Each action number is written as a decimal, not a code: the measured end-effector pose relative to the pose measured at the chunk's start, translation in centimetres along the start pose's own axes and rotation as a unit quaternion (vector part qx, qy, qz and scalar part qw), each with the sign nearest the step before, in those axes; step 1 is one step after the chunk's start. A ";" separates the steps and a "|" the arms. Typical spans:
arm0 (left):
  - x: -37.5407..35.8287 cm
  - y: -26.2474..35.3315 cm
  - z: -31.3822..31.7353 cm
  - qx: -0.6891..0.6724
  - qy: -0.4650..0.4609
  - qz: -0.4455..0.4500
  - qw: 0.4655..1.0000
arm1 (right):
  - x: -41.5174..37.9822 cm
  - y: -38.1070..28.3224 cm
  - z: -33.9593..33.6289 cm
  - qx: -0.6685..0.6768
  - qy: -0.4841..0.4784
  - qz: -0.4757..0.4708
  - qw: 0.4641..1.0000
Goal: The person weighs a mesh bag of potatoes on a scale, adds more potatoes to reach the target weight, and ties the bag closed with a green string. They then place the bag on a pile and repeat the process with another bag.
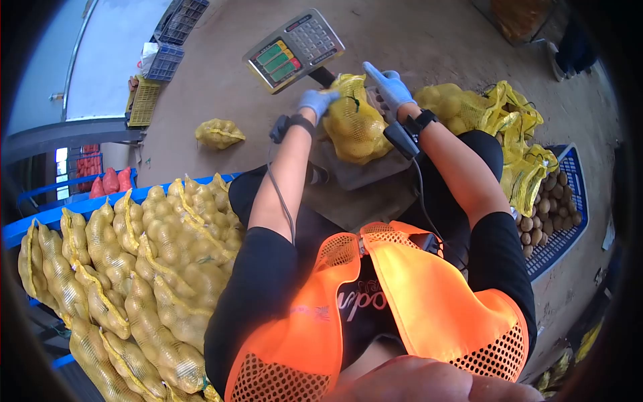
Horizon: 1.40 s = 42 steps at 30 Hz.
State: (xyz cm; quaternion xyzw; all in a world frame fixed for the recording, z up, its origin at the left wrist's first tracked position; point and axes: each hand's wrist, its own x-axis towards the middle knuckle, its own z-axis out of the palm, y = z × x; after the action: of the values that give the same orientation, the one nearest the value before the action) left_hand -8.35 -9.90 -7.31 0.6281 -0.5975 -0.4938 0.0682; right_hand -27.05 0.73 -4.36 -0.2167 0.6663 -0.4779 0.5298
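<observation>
The brown concrete floor [221,67] carries everything here, and the largest thing on it is the blue plastic pallet [40,224] at its left edge, piled with long yellow mesh sacks of potatoes [154,268] laid side by side, presumably so they stack without rolling. At the right edge sits a blue plastic crate of loose brown potatoes [549,214], with a heap of empty yellow net bags [509,127] draped over its far rim, close to the person's reach. Between them the person in the orange mesh vest [408,295] bends over a grey weighing platform [362,174], its grey keypad display with green readouts [293,48] tilted up toward them so the figures can be read. On the platform's middle rests the filled yellow net bag of potatoes [353,124], standing on its base with the neck upward. The left hand [317,102], in a blue glove, is closed around the bag's upper left side, steadying it. The right hand [390,86], also gloved, rests at the bag's gathered top with fingers half curled; whether it truly pinches the mesh I cannot tell. One more tied yellow sack [219,132] lies alone on the floor farther off, near stacked crates [164,60] at the far left corner.
</observation>
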 end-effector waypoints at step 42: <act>-10.1 -7.2 -6.7 -0.179 0.234 0.263 0.919 | -17.3 -5.2 -19.3 0.138 0.244 -0.454 0.846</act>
State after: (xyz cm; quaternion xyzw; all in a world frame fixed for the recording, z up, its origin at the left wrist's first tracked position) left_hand 3.30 -2.99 -3.42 0.5232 -0.6099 -0.3957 0.4446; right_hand -39.89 20.02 8.47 -0.2964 0.5281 -0.7897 0.0983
